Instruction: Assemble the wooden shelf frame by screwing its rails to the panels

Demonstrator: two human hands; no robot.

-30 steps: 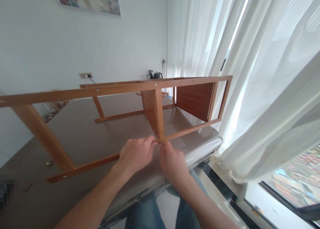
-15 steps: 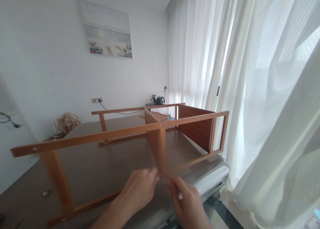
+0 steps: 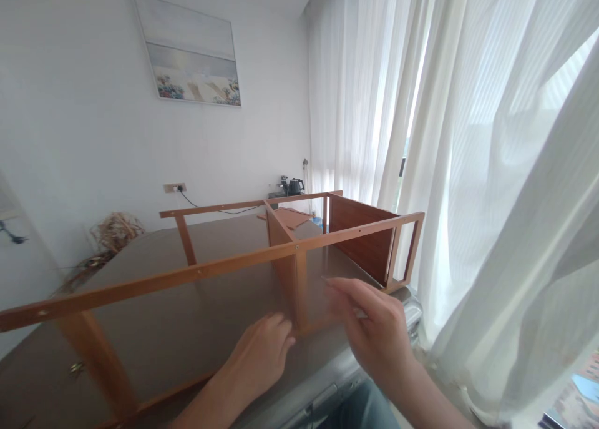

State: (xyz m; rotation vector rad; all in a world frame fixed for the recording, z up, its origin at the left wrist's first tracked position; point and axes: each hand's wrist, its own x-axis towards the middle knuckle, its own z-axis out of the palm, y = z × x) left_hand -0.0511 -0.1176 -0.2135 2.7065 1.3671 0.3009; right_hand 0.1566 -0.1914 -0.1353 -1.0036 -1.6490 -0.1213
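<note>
Wooden shelf frame (image 3: 140, 285) rests on the bench (image 3: 224, 241), centre of the view. Left hand (image 3: 259, 354), lower centre, has fingers (image 3: 281, 324) curled at the foot of the divider panel (image 3: 285, 273); grip on it cannot be confirmed. Right hand (image 3: 374, 326), lower right, is raised just above the lower rail (image 3: 312, 327), fingers loosely bunched; any grasp cannot be determined.

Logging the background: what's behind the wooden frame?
Behind the wooden frame, a black kettle and dried straw sit near the wall; what the kettle stands on is mostly hidden by the frame.
</note>
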